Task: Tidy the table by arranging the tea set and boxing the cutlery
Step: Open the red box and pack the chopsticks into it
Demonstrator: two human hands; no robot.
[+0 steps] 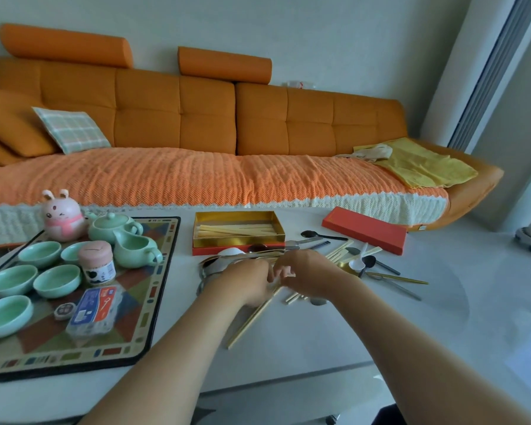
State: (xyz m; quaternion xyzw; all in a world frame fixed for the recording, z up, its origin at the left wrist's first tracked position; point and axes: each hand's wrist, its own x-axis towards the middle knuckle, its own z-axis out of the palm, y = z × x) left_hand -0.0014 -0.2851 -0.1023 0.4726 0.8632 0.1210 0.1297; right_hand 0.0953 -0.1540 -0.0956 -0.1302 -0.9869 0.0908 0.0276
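While both hands are meeting at the centre of the frame, the left hand (246,282) is curling its fingers round a bundle of cutlery (252,321), with gold chopsticks trailing out beneath the palm toward the lower centre. The right hand (308,271) is resting its curled fingertips (284,273) against the same bundle. Whether it is pinching or merely steadying cannot be told, as the hands are covering the contact.

Just above the hands, the gold-lined box (239,240) is sitting open and already holding pale chopsticks (236,230). Its red lid (365,230) is lying apart at the upper right. Loose spoons (367,262) and further sticks are lying scattered to the right on the white table (319,348).

Judgement: these pieces are looking light, stiff and smooth, so they are likely to slide against one another. Holding the bundle at mid-length with the ends squared should be keeping it together and letting it drop lengthways into the box.

At the left, the green tea set is standing on the patterned mat (163,271): teapot (114,225), pitcher (135,248) and cups (57,280). These are appearing fragile and are calling for one-at-a-time handling by the body.
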